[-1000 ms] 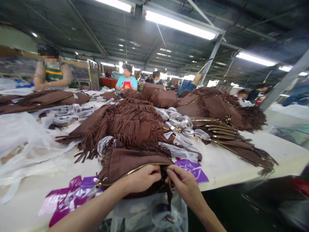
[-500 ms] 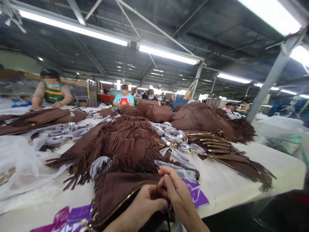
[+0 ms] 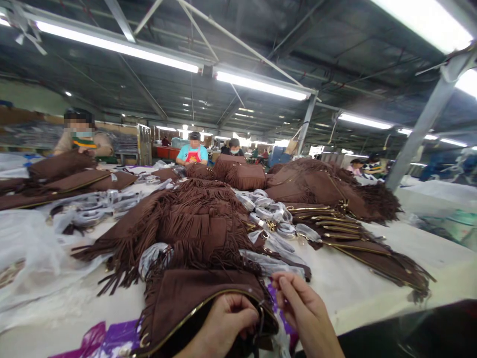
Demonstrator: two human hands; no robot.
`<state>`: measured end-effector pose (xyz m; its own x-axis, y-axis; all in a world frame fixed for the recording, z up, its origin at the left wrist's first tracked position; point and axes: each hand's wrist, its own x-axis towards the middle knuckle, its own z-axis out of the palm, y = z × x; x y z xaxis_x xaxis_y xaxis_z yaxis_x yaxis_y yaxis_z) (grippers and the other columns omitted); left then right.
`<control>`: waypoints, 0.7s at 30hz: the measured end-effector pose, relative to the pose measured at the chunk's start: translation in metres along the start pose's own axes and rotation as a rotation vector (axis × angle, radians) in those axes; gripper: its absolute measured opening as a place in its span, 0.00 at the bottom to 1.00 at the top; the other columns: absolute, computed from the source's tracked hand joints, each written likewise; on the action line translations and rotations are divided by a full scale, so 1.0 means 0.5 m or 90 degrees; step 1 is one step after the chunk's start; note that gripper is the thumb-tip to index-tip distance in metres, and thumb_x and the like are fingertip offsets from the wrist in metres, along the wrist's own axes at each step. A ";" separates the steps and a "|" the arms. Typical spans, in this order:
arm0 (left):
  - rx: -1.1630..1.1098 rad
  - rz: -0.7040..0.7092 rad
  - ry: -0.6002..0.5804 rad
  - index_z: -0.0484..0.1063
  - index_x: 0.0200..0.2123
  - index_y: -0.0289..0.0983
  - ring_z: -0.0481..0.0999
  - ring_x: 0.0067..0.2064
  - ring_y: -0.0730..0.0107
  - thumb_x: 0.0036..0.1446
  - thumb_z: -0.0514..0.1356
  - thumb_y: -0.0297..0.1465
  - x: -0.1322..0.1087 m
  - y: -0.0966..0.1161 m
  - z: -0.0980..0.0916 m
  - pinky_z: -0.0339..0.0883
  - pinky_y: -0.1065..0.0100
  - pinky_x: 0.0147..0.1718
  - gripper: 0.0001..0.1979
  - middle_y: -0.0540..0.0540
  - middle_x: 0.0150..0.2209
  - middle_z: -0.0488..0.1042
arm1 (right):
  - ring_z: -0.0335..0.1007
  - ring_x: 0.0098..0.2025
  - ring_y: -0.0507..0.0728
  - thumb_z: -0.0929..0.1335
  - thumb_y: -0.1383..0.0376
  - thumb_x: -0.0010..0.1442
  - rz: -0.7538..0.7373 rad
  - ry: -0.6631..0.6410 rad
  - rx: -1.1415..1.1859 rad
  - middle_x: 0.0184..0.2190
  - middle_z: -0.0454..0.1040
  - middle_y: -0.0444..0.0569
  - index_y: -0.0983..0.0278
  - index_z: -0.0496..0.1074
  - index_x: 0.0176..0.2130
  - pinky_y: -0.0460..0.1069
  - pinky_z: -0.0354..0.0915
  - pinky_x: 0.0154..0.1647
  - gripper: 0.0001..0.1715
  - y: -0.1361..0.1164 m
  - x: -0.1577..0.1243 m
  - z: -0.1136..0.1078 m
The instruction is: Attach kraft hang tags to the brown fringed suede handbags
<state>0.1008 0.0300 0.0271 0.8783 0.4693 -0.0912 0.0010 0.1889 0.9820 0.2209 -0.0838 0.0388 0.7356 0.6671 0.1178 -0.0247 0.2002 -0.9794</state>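
White and long, the desk (image 3: pixel 354 288) carries heaps of brown fringed bags (image 3: pixel 197 219). At its near edge the left hand (image 3: pixel 223 325) grips an open brown bag (image 3: pixel 197 308) by its zipper; the right hand (image 3: pixel 303 311) hovers beside it, fingers pinched together, holding nothing visible.

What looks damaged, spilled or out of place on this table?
Nothing stands out. The left hand grips the brown fringed bag at its open zipper; the right hand is beside it. Other bags lie piled, undamaged.
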 end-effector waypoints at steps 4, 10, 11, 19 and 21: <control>0.006 0.010 -0.020 0.67 0.20 0.36 0.60 0.22 0.75 0.37 0.62 0.37 -0.003 -0.007 0.004 0.52 0.70 0.24 0.11 0.52 0.19 0.65 | 0.64 0.21 0.50 0.73 0.46 0.54 -0.052 -0.035 -0.084 0.20 0.72 0.43 0.60 0.78 0.41 0.44 0.63 0.24 0.24 0.022 -0.026 -0.005; 0.016 0.001 -0.041 0.69 0.20 0.35 0.58 0.21 0.77 0.39 0.65 0.41 -0.006 -0.016 0.011 0.50 0.71 0.22 0.15 0.54 0.17 0.63 | 0.66 0.22 0.51 0.71 0.51 0.58 -0.141 -0.114 -0.241 0.22 0.72 0.42 0.61 0.78 0.32 0.44 0.64 0.25 0.16 0.009 -0.035 0.028; 0.012 0.001 -0.041 0.69 0.20 0.34 0.59 0.21 0.77 0.39 0.66 0.41 -0.007 -0.013 0.010 0.51 0.71 0.22 0.16 0.54 0.17 0.63 | 0.64 0.21 0.50 0.71 0.50 0.58 -0.120 -0.109 -0.213 0.20 0.70 0.42 0.61 0.77 0.31 0.43 0.62 0.23 0.18 0.008 -0.035 0.028; -0.064 -0.003 -0.021 0.71 0.28 0.34 0.69 0.23 0.73 0.39 0.68 0.37 -0.011 0.007 -0.002 0.62 0.71 0.24 0.15 0.50 0.22 0.73 | 0.75 0.25 0.52 0.82 0.52 0.38 0.091 0.034 0.146 0.24 0.78 0.43 0.63 0.78 0.36 0.41 0.70 0.24 0.27 0.015 -0.048 0.004; -0.069 -0.001 -0.016 0.71 0.30 0.35 0.69 0.21 0.74 0.40 0.68 0.39 -0.009 0.003 0.001 0.61 0.72 0.22 0.17 0.51 0.22 0.73 | 0.76 0.24 0.51 0.82 0.53 0.38 0.090 0.036 0.145 0.23 0.78 0.42 0.62 0.77 0.34 0.41 0.70 0.24 0.26 0.014 -0.054 0.005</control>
<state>0.0971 0.0277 0.0292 0.8904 0.4468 -0.0871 -0.0482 0.2826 0.9580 0.1990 -0.0987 0.0292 0.7505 0.6600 -0.0331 -0.2770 0.2687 -0.9226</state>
